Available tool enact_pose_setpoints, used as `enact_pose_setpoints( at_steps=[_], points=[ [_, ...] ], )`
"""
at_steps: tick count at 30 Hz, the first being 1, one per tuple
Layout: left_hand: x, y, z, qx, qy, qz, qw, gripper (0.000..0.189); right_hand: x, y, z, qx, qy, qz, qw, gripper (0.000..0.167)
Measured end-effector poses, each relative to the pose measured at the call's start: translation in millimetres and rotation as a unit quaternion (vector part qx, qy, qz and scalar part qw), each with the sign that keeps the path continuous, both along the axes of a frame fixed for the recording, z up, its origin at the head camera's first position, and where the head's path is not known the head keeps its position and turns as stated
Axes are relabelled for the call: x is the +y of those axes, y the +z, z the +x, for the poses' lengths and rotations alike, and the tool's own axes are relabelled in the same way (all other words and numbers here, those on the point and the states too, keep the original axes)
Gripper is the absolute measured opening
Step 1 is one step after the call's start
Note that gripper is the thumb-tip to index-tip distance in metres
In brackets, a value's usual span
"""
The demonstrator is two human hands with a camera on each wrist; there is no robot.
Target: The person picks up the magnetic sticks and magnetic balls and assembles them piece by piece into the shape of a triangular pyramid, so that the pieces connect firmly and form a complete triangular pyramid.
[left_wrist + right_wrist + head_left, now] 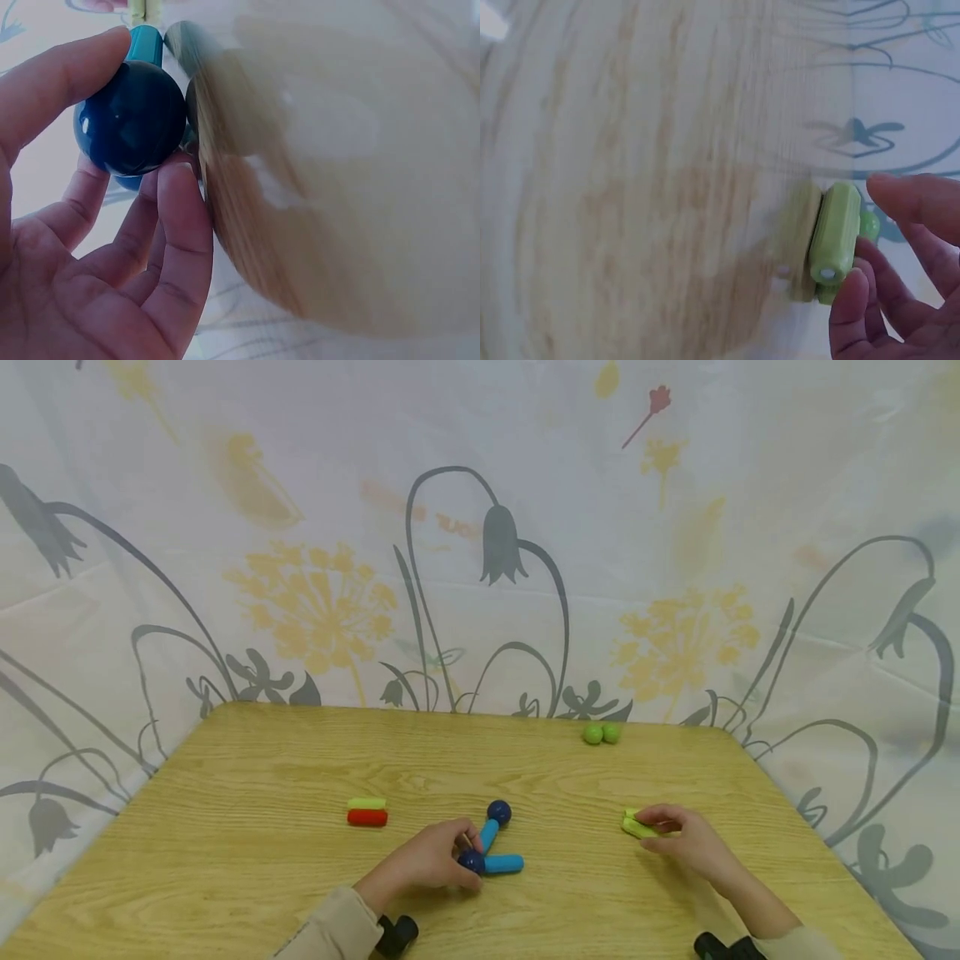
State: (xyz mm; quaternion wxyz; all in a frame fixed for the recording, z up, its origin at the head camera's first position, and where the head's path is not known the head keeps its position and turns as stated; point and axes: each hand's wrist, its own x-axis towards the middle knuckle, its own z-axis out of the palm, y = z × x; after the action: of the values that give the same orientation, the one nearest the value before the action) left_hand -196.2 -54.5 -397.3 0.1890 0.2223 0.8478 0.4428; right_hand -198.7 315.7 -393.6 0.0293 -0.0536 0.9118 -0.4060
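Between thumb and fingers, my left hand [431, 860] holds a dark blue ball [131, 116] at the table's front middle. A light blue rod [504, 864] extends right from this ball. Another light blue rod [489, 835] angles away to a second dark blue ball [498, 812]. On the right, my right hand [697, 847] is at a pair of lime-green rods [636, 827] lying side by side. In the right wrist view its fingers spread loosely around the nearer green rod [835, 232], with a gap at the upper fingertip; whether the lower fingers touch it is unclear.
A red rod [367, 817] and a yellow-green rod [367, 803] lie together on the left of the wooden table [247, 852]. Two green balls [602, 734] rest near the back edge. Behind the table hangs a flower-patterned curtain [465, 635].
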Motion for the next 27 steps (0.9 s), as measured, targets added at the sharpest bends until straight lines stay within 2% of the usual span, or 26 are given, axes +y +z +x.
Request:
enact_pose_setpoints(
  at_steps=[5, 8, 10, 21, 27],
  points=[
    [1.4, 1.7, 0.3, 0.003, 0.004, -0.001, 1.0, 0.03, 2, -3.1, -1.3, -0.034, 0.025, -0.018, 0.9989, 0.036],
    [2.2, 2.1, 1.5, 0.004, 0.007, -0.003, 1.0, 0.03, 1, -5.4, -1.0, -0.037, 0.049, -0.024, 0.9978, 0.035],
    [2.2, 2.0, 1.8, 0.005, 0.009, -0.003, 0.9999, 0.03, -2, -6.3, -0.6, -0.04, 0.048, -0.027, 0.9977, 0.034],
    [1.6, 1.2, 2.1, 0.007, 0.01, -0.003, 0.9999, 0.03, -18, -9.0, 0.4, -0.017, 0.047, -0.022, 0.9985, 0.024],
    [1.3, 2.0, 4.0, 0.003, 0.011, -0.005, 0.9999, 0.03, -29, -10.7, 1.7, -0.011, 0.06, -0.045, 0.9972, 0.025]
  ],
)
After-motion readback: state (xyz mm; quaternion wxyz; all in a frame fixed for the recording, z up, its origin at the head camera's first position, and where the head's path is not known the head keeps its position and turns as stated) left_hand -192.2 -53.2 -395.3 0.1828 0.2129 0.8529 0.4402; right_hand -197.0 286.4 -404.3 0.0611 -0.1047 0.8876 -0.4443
